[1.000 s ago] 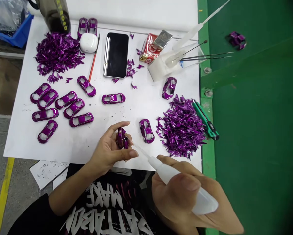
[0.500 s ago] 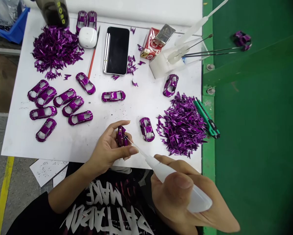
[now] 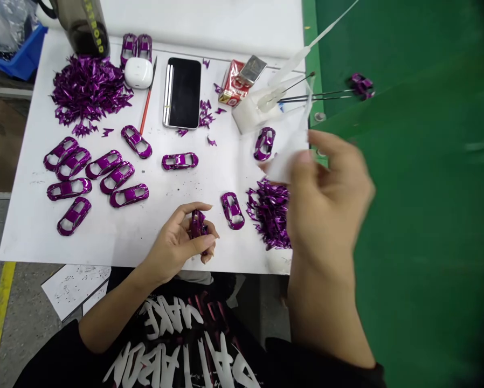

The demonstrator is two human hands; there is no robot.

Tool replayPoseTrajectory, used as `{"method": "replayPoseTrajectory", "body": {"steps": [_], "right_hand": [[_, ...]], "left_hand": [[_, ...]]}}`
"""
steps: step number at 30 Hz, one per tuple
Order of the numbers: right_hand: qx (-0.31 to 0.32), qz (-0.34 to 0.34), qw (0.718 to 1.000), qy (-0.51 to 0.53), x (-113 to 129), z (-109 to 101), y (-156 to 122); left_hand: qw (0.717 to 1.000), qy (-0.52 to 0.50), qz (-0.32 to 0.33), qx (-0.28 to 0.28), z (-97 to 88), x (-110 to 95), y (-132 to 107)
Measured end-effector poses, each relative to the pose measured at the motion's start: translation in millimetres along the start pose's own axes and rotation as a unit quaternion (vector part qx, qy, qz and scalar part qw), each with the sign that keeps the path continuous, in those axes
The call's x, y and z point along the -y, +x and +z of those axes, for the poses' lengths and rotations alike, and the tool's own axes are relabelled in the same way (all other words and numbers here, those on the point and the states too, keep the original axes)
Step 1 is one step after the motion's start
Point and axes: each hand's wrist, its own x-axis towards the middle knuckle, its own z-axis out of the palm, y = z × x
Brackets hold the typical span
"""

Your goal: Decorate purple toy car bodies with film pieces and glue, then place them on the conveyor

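Observation:
My left hand [image 3: 181, 240], near the front edge of the white table, is closed around a small purple toy car body [image 3: 197, 223], partly hidden by the fingers. To its right, my right hand [image 3: 326, 188] is raised and grips a white squeeze bottle [image 3: 284, 164] with a thin nozzle; both are smeared by motion. The bottle's nozzle points up and away from me. Between the hands lies another purple car body [image 3: 233, 210]. A pile of shiny purple pieces [image 3: 268, 215] is partly hidden behind my right hand. One more car body [image 3: 264, 144] lies just beyond the bottle.
Several purple car bodies [image 3: 118, 177] lie at the left, with a second pile of purple pieces [image 3: 89, 91] behind. A phone [image 3: 182, 93], a white earbud case [image 3: 139, 73], a red-handled tool [image 3: 146, 110], a dark bottle [image 3: 84, 27] and a red box [image 3: 232, 83] stand or lie farther back.
My right hand has lifted the squeeze bottle away from the car body, moving up and to the right, and its nozzle has turned away from me. My left hand still holds the car body.

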Motion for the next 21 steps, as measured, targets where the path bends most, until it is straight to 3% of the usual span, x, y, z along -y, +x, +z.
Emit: {"method": "replayPoseTrajectory", "body": {"steps": [2, 5, 8, 11, 15, 18, 21], "right_hand": [[0.005, -0.012, 1.0, 0.005, -15, 15, 22], [0.081, -0.027, 0.995, -0.053, -29, 22, 32], [0.153, -0.094, 0.969, -0.169, -26, -1, 26], [0.214, -0.176, 0.923, -0.267, -19, -29, 19], [0.283, -0.238, 0.881, -0.294, -24, -36, 18], [0.283, -0.238, 0.883, -0.29, -27, -30, 21], [0.26, -0.213, 0.9, -0.277, -10, -33, 18]], "left_hand": [[1.0, 0.006, 0.004, 0.031, -1.9, 1, -1], [0.999, 0.007, 0.011, 0.043, -4.0, 3, -3], [0.999, -0.003, 0.015, 0.045, -4.2, 2, -4], [0.999, -0.016, 0.008, 0.046, -3.6, 0, -4], [0.999, -0.002, -0.007, 0.042, -3.5, -1, -4], [0.999, 0.014, 0.003, 0.032, -2.8, 1, -4], [0.999, 0.035, 0.029, 0.008, -0.1, 4, -5]]}}
